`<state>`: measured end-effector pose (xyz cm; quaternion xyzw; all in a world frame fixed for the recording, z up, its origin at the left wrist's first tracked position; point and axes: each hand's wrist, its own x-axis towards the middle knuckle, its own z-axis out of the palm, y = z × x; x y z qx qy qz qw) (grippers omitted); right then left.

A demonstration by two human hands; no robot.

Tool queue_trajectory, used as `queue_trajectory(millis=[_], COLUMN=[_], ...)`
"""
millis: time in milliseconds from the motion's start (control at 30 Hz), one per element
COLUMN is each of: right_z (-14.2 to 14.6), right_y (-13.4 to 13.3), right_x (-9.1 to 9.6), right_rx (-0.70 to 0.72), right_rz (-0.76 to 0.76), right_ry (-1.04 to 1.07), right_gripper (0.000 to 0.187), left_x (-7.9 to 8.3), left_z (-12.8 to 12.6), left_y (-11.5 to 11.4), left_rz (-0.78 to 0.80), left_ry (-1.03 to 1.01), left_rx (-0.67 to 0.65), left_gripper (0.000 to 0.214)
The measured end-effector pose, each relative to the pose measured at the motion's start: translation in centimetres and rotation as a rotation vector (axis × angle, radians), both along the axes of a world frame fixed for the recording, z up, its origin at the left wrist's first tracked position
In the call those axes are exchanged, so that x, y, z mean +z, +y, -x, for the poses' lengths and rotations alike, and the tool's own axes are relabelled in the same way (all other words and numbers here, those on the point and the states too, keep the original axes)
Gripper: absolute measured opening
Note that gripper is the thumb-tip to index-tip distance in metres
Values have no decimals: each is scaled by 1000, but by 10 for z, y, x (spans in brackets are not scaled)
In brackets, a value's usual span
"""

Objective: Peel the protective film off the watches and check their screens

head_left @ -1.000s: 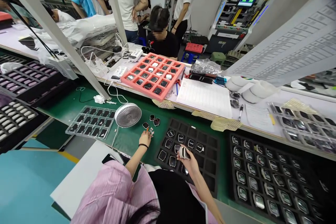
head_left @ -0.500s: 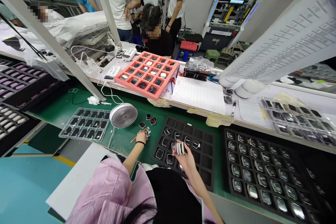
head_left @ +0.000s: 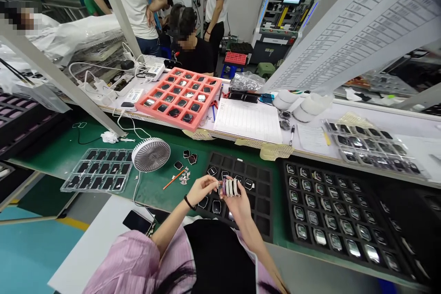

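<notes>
My right hand [head_left: 240, 203] holds a stack of several watch cases [head_left: 230, 187] with pale and purple edges, above the black foam tray [head_left: 263, 209]. My left hand [head_left: 203, 190] has its thumb and fingertips pinched together at the left end of that stack; whatever is between them is too small to make out. Below the hands, several square watch faces [head_left: 216, 206] sit in the tray's pockets. To the left on the green mat lie a pile of small silvery pieces [head_left: 185, 176], an orange stick [head_left: 173, 179] and a few dark watch faces [head_left: 178, 165].
A white fan [head_left: 151, 155] stands left, beside a clear tray [head_left: 99, 170] of black parts. Another black tray [head_left: 322, 216] full of watch cases lies right. On the shelf are a pink tray [head_left: 165, 117] and paper sheets [head_left: 246, 119]. A phone [head_left: 138, 222] lies near my left arm.
My left hand has left the pile of silvery pieces and moved right to the stack in my right hand. The view has turned slightly right.
</notes>
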<state>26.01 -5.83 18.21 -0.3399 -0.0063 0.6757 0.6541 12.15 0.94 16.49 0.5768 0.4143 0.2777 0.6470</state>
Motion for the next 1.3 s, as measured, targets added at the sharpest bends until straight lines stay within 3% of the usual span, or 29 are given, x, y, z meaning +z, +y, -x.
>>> queue_trajectory(millis=[133, 367, 733, 900, 1067, 1200, 1300], right_z=[1, 4, 6, 10, 16, 21, 16], right_y=[-1, -2, -8, -15, -20, -19, -16], right_x=[8, 16, 14, 17, 16, 8, 6], right_rx=[-1, -19, 12, -29, 6, 55, 9], right_rz=[-33, -85, -145, -116, -112, -99, -68], right_ry=[-18, -64, -247, -233, -237, -288, -365], right_gripper=[28, 26, 27, 32, 32, 33, 33], left_x=[15, 26, 22, 10, -11, -36, -60], left_z=[-7, -11, -13, -22, -18, 7, 39], left_y=[-2, -9, -12, -24, -34, -17, 9], left_rz=[80, 217, 296, 385, 379, 324, 218], left_ry=[-136, -276, -333, -366, -259, -9, 275], left_rx=[3, 11, 14, 16, -30, -19, 143], left_gripper=[42, 40, 40, 50, 57, 53, 33])
